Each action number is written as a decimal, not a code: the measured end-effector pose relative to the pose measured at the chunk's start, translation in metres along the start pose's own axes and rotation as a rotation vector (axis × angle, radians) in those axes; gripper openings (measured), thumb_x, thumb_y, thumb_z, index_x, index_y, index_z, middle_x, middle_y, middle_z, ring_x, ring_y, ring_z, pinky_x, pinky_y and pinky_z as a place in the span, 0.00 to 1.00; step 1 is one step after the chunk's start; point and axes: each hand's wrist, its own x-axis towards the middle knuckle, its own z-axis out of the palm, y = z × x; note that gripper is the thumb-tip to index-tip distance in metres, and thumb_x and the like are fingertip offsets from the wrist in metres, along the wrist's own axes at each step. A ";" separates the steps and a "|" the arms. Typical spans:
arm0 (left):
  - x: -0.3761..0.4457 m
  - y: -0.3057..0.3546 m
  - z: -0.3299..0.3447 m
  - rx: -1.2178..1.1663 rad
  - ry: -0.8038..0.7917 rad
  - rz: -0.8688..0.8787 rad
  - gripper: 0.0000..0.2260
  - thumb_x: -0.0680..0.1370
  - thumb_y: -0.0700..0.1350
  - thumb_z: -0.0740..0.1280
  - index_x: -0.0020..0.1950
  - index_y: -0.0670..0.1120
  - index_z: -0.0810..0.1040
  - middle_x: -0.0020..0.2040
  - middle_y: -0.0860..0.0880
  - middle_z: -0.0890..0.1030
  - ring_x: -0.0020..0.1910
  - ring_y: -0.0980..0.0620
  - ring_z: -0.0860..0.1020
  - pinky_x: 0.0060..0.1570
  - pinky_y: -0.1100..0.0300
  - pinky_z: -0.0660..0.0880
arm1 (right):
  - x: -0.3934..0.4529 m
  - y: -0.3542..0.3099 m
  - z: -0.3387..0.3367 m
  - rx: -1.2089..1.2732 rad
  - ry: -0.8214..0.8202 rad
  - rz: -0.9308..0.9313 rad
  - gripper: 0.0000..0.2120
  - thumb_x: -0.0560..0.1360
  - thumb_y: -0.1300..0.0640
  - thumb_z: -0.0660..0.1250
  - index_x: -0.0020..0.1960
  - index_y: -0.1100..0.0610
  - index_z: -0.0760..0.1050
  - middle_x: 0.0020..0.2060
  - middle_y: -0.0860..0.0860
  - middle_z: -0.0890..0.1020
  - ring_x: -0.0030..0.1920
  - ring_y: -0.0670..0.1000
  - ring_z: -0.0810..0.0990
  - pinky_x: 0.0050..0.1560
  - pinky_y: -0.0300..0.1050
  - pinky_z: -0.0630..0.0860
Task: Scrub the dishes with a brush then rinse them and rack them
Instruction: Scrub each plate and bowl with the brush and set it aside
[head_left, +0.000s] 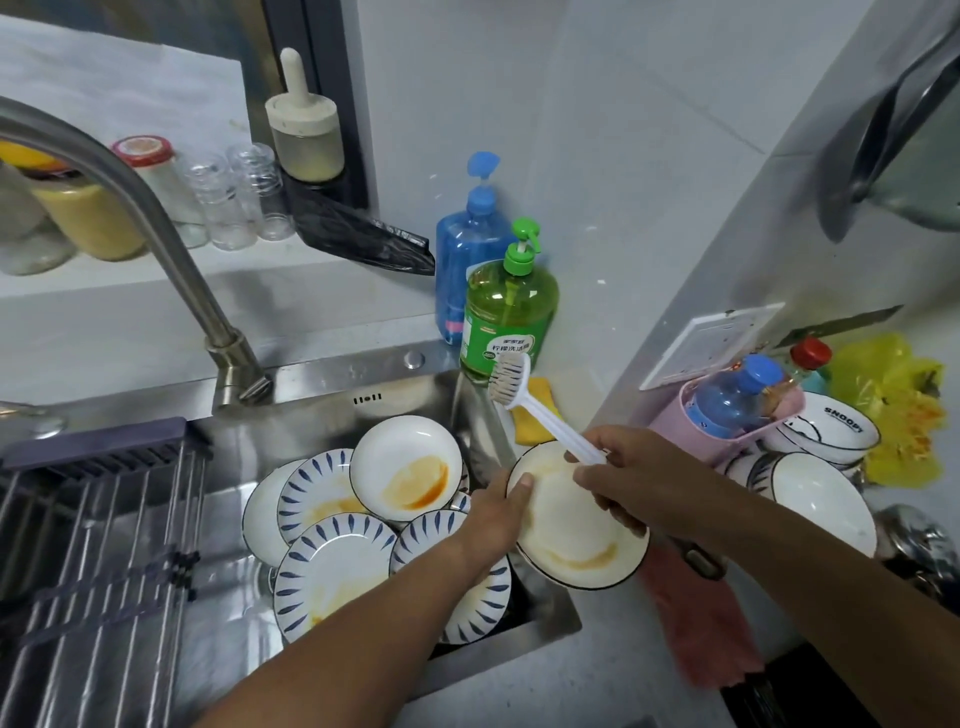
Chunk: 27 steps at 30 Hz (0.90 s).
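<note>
At centre right of the frame the person's left hand (496, 512) grips the left rim of a round white plate with a thin dark edge and an orange sauce smear (574, 525), thumb lying over the face, holding it tilted above the right edge of the stainless steel sink (332, 410). The right hand (631, 480) has its grip closed round the handle of a white plastic dish brush (524, 400), fingers curled on the lower shaft; the bristled head points up and away, toward the green pump bottle of dish soap (511, 312), and is clear of the plate.

Judged from this, the scrubbing step is only being set up: the held plate looks unscrubbed, and a pile of white plates with blue leaf-pattern rims (337, 571) sits stained in the sink basin at lower centre. The grey roll-up wire rack (98, 525) across the sink at lower left holds nothing visible.

The next move likely calls for swinging the brush head down onto the smear, with the left hand steadying the plate against the push. No water shows from the steel tap (156, 228) at upper left.
</note>
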 end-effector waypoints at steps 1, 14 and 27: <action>-0.006 0.005 -0.003 -0.020 -0.038 -0.010 0.26 0.76 0.73 0.55 0.72 0.67 0.70 0.67 0.48 0.76 0.65 0.46 0.77 0.68 0.44 0.74 | 0.002 -0.001 0.003 0.032 -0.016 -0.005 0.05 0.80 0.62 0.65 0.56 0.56 0.76 0.28 0.53 0.77 0.24 0.51 0.72 0.25 0.42 0.71; -0.023 -0.071 -0.119 0.421 0.257 -0.380 0.18 0.79 0.51 0.72 0.61 0.42 0.72 0.55 0.44 0.80 0.57 0.42 0.81 0.57 0.53 0.76 | 0.026 -0.012 0.034 0.056 -0.178 -0.066 0.03 0.83 0.53 0.62 0.54 0.50 0.74 0.27 0.52 0.73 0.23 0.51 0.67 0.23 0.40 0.65; -0.040 -0.072 -0.125 0.116 0.088 -0.395 0.13 0.81 0.32 0.59 0.62 0.43 0.77 0.52 0.41 0.83 0.38 0.44 0.84 0.28 0.59 0.80 | 0.030 -0.037 0.048 0.025 -0.352 -0.039 0.05 0.82 0.51 0.65 0.58 0.47 0.74 0.30 0.57 0.80 0.30 0.60 0.80 0.31 0.48 0.79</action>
